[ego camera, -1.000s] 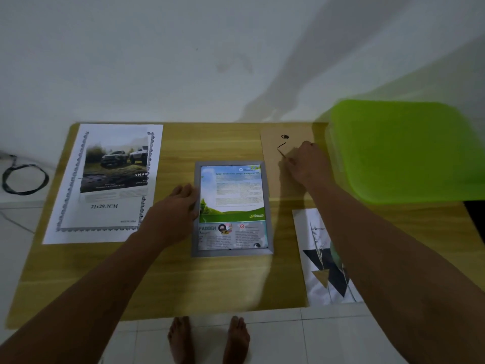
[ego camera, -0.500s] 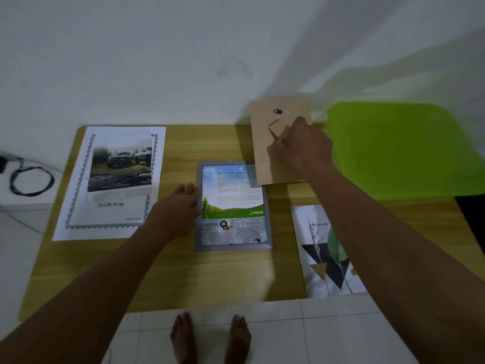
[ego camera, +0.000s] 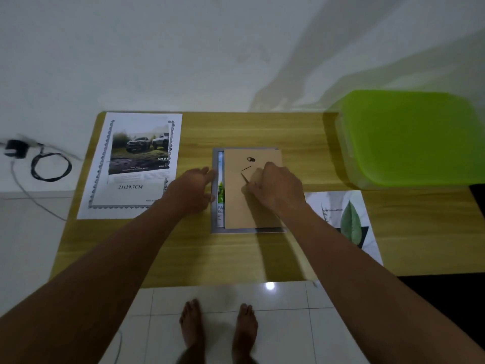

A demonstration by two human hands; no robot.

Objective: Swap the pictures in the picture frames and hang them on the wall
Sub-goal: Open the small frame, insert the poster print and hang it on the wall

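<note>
Far left, on the wooden table (ego camera: 236, 258), the car print (ego camera: 136, 164) lies flat and well clear of the work; I see no risk there. My left hand (ego camera: 193, 190) rests with loosely spread fingers against the left rail of the grey picture frame (ego camera: 215, 164), which lies face down at the table's middle. If that hand lets up, I judge the frame will skate on the smooth wood as soon as the board is nudged. A strip of the brochure picture (ego camera: 221, 190) shows inside the left rail, because the backing board (ego camera: 249, 206) sits shifted right and seems to ride on the right rail instead of lying in the recess. My right hand (ego camera: 278, 187) has its fingers bunched, pinching the board at its dark tab. Pressing down now could crease the brochure or drag it askew, and pulling on the tab alone could tear it. The leaf print (ego camera: 349, 222) lies just beside my right forearm, so a careless sweep could push it off.
</note>
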